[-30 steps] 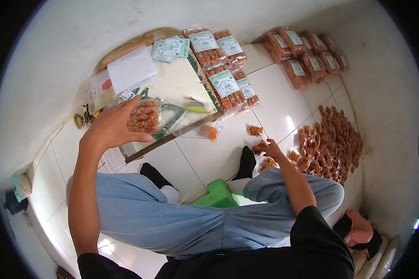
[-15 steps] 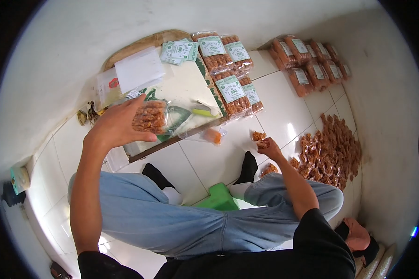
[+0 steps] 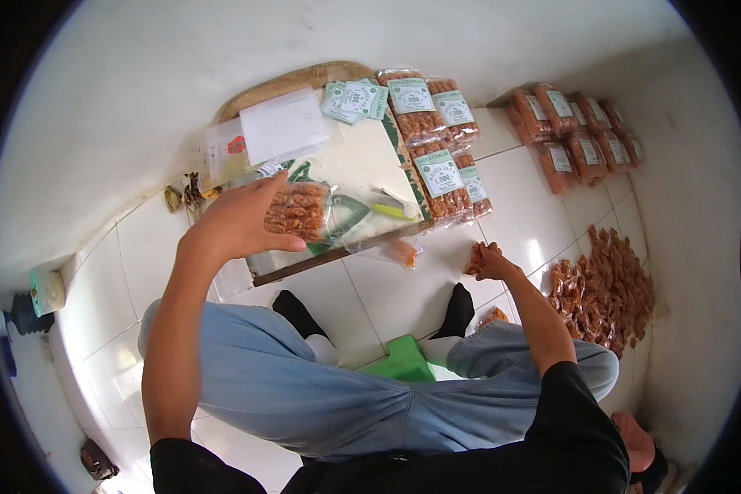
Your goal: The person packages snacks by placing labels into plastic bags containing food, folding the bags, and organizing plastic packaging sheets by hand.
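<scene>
My left hand [image 3: 237,219] reaches over the low board, thumb and fingers spread apart, at the left side of a clear plastic bag filled with small orange-brown snack packets [image 3: 296,212]. Whether its fingertips touch the bag is hard to see. Down by the floor, my right hand [image 3: 497,263] is closed around small snack packets [image 3: 475,258], just beyond my right foot. One more snack packet [image 3: 494,315] lies on the tiles near my right knee. A green-handled cutter [image 3: 393,210] rests on the board [image 3: 362,156], right of the bag.
Filled, labelled bags [image 3: 440,177] lie along the board's right side. More packed bags [image 3: 568,132] are stacked by the wall. A pile of loose packets [image 3: 605,288] spreads at right. White plastic sheets [image 3: 284,128] and green labels [image 3: 356,99] lie at the board's back. A green stool [image 3: 407,360] sits below me.
The view has shifted, so everything appears further right and lower. My right hand has gathered the packets that lay beside it on the floor. My left hand stays at the bag.
</scene>
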The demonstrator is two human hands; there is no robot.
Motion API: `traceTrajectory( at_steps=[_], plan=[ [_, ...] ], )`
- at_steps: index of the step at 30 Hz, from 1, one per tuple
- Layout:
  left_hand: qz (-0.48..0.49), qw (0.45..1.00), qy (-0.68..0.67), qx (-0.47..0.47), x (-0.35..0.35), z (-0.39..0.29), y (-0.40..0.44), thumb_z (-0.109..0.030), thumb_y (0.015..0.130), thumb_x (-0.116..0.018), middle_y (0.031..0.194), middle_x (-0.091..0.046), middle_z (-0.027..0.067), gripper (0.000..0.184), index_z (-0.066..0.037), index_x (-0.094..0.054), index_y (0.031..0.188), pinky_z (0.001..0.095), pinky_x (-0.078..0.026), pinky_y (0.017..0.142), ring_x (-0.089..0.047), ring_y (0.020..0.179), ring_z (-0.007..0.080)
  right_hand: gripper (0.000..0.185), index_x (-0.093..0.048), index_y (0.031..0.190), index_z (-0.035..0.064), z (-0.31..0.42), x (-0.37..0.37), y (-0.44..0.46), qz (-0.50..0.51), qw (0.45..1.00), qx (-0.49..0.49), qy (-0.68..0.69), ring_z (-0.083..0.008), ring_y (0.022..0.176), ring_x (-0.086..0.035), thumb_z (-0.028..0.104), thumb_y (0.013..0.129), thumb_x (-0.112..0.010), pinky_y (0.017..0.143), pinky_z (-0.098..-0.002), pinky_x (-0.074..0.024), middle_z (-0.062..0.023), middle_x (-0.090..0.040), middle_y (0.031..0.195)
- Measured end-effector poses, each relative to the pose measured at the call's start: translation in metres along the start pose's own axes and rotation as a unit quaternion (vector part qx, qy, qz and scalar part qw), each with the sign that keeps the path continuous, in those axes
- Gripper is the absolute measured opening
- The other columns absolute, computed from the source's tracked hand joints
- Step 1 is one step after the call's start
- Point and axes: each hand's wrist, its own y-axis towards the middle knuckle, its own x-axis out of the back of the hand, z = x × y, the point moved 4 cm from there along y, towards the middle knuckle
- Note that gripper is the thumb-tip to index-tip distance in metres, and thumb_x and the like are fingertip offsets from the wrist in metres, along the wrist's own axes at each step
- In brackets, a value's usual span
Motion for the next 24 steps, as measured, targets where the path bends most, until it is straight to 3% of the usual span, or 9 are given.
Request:
traceTrajectory(
  at_steps=[3, 5, 6, 9, 13, 16, 18, 22, 24],
  plan=[
    [-0.002, 1.0, 0.003, 0.012, 0.001, 0.004, -0.001, -0.053, 0.067, -0.078, 0.147, -0.039, 0.0165, 0.106, -0.007, -0.028, 0.147, 0.0404, -0.033, 0.11, -0.04, 0.133, 0.0323, 0.102, -0.038, 0.135, 0.0072, 0.002, 0.005, 0.006, 0.039, 0.997, -0.045, 0.051, -0.0377, 0.124, -0.038, 0.031, 0.049, -0.088, 0.096, -0.0472, -0.0451, -0.0175, -0.05, 0.125],
    [-0.005, 1.0, 0.007, 0.018, 0.001, 0.006, -0.002, -0.055, 0.067, -0.078, 0.147, -0.039, 0.0163, 0.106, -0.007, -0.028, 0.148, 0.0406, -0.033, 0.11, -0.04, 0.133, 0.0323, 0.106, -0.038, 0.134, 0.0035, 0.015, 0.013, -0.001, 0.041, 0.995, -0.087, 0.025, -0.038, 0.121, -0.045, 0.031, 0.046, -0.091, 0.101, -0.0441, -0.0432, -0.0184, -0.054, 0.123],
    [-0.01, 1.0, 0.005, 0.011, 0.001, 0.007, -0.002, -0.055, 0.067, -0.078, 0.147, -0.039, 0.0164, 0.107, -0.007, -0.028, 0.148, 0.0408, -0.034, 0.11, -0.04, 0.133, 0.0328, 0.108, -0.038, 0.135, 0.0074, 0.012, 0.01, -0.005, 0.032, 0.99, -0.123, 0.067, -0.0378, 0.119, -0.046, 0.034, 0.045, -0.091, 0.102, -0.0469, -0.0424, -0.0179, -0.055, 0.123],
    [-0.014, 1.0, 0.006, 0.005, 0.001, 0.007, -0.003, -0.056, 0.066, -0.078, 0.147, -0.038, 0.0168, 0.107, -0.007, -0.028, 0.148, 0.0411, -0.034, 0.11, -0.04, 0.133, 0.0341, 0.104, -0.042, 0.133, 0.0086, 0.022, 0.008, -0.016, -0.023, 0.99, -0.125, 0.056, -0.0371, 0.119, -0.046, 0.036, 0.046, -0.09, 0.102, -0.0471, -0.041, -0.0172, -0.056, 0.121],
    [-0.019, 1.0, 0.011, 0.0, -0.001, 0.008, -0.005, -0.056, 0.067, -0.078, 0.145, -0.041, 0.0179, 0.107, -0.006, -0.029, 0.147, 0.0421, -0.035, 0.109, -0.042, 0.131, 0.0364, 0.1, -0.046, 0.13, 0.0077, 0.048, 0.013, -0.032, 0.018, 0.987, -0.16, 0.02, -0.0376, 0.119, -0.047, 0.036, 0.045, -0.091, 0.101, -0.0468, -0.0413, -0.018, -0.055, 0.122],
    [-0.045, 0.999, 0.008, -0.028, -0.003, 0.01, -0.005, -0.057, 0.064, -0.077, 0.14, -0.046, 0.0197, 0.109, 0.0, -0.031, 0.145, 0.0436, -0.036, 0.108, -0.049, 0.124, 0.0382, 0.096, -0.048, 0.125, 0.0034, 0.046, 0.0, -0.039, -0.045, 0.986, -0.163, 0.001, -0.0351, 0.113, -0.052, 0.034, 0.045, -0.091, 0.097, -0.0455, -0.0449, -0.019, -0.056, 0.12],
    [-0.047, 0.998, 0.012, -0.033, -0.006, 0.01, -0.004, -0.057, 0.064, -0.077, 0.14, -0.047, 0.0196, 0.109, 0.0, -0.031, 0.145, 0.0437, -0.037, 0.107, -0.049, 0.123, 0.0375, 0.089, -0.047, 0.122, -0.0005, 0.036, -0.017, -0.035, -0.079, 0.978, -0.092, 0.168, -0.0305, 0.107, -0.057, 0.03, 0.05, -0.09, 0.093, -0.0424, -0.0482, -0.0192, -0.057, 0.117],
    [-0.031, 0.998, 0.004, -0.047, -0.012, 0.002, -0.003, -0.051, 0.069, -0.077, 0.14, -0.046, 0.0194, 0.1, -0.003, -0.034, 0.144, 0.04, -0.038, 0.105, -0.046, 0.126, 0.036, 0.08, -0.046, 0.118, -0.0019, 0.039, -0.027, -0.039, -0.1, 0.956, -0.08, 0.264, -0.0261, 0.101, -0.061, 0.023, 0.055, -0.088, 0.09, -0.0386, -0.0506, -0.0172, -0.058, 0.112],
    [-0.054, 0.997, 0.013, -0.063, -0.016, -0.002, -0.004, -0.052, 0.07, -0.076, 0.14, -0.046, 0.0195, 0.097, -0.002, -0.036, 0.143, 0.0397, -0.039, 0.105, -0.047, 0.126, 0.0361, 0.071, -0.044, 0.115, -0.0004, 0.054, -0.018, -0.047, -0.166, 0.915, -0.065, 0.363, -0.0251, 0.098, -0.062, 0.016, 0.058, -0.085, 0.088, -0.0374, -0.0521, -0.0157, -0.059, 0.109]
  ],
)
